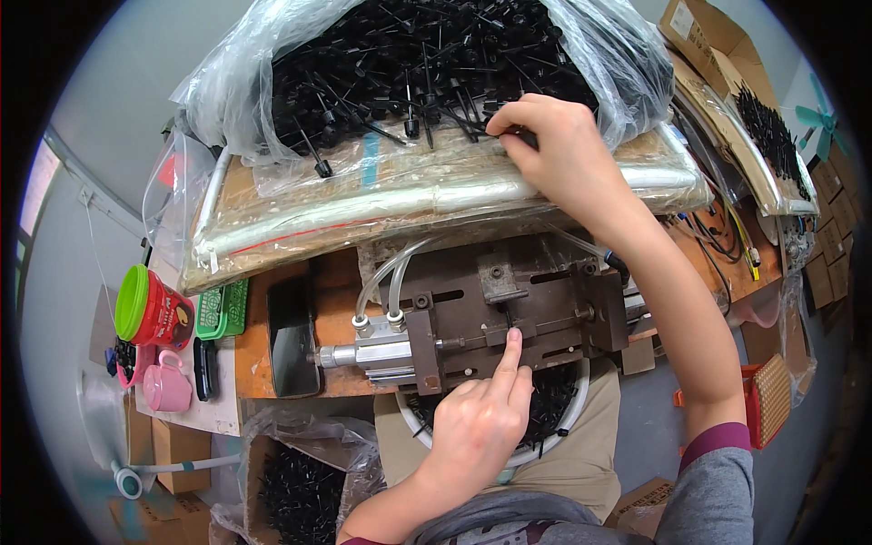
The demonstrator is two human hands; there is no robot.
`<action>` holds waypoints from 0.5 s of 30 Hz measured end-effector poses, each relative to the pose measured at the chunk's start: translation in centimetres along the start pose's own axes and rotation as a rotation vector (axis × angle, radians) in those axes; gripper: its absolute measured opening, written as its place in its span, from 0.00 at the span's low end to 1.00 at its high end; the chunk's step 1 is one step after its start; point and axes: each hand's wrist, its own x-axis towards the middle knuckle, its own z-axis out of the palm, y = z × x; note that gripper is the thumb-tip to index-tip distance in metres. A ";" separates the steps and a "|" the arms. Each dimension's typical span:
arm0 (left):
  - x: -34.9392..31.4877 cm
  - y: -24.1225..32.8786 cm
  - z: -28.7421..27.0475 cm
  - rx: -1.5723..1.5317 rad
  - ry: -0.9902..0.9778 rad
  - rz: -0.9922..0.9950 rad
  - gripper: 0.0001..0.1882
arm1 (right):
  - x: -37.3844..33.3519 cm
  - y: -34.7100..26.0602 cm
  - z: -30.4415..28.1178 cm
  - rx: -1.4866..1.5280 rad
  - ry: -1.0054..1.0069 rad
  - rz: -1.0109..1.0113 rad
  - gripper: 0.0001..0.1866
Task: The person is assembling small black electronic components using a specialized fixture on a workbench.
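I list left hand (pixel 480 425), loosely open, forefinger on machine (pixel 459 304); right hand (pixel 565 150), fingers curled, hold unclear, near front edge of tray (pixel 381 207) with heaped black rods (pixel 409 54).

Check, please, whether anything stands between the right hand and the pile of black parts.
Nothing visible does. The right hand is at the near right edge of the pile of black parts. The clear plastic bag is open toward the person, with its sides to the left and right.

Glossy plastic bag (pixel 618 68), matt metal fixture (pixel 550 307)
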 end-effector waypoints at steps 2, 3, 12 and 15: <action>0.6 -0.2 -1.0 -0.115 0.032 -0.005 0.16 | -0.4 -0.4 -1.1 0.256 -0.004 0.178 0.08; 0.9 -0.3 -1.4 -0.171 0.048 -0.009 0.17 | -0.6 -0.8 -1.9 0.412 -0.027 0.314 0.07; 5.6 -1.8 -1.2 -0.228 0.694 0.053 0.21 | -7.2 -9.4 -1.3 1.075 0.058 0.558 0.13; 5.0 -1.5 -1.0 -0.304 0.682 0.084 0.20 | -9.4 -11.5 -0.8 1.154 0.168 0.624 0.13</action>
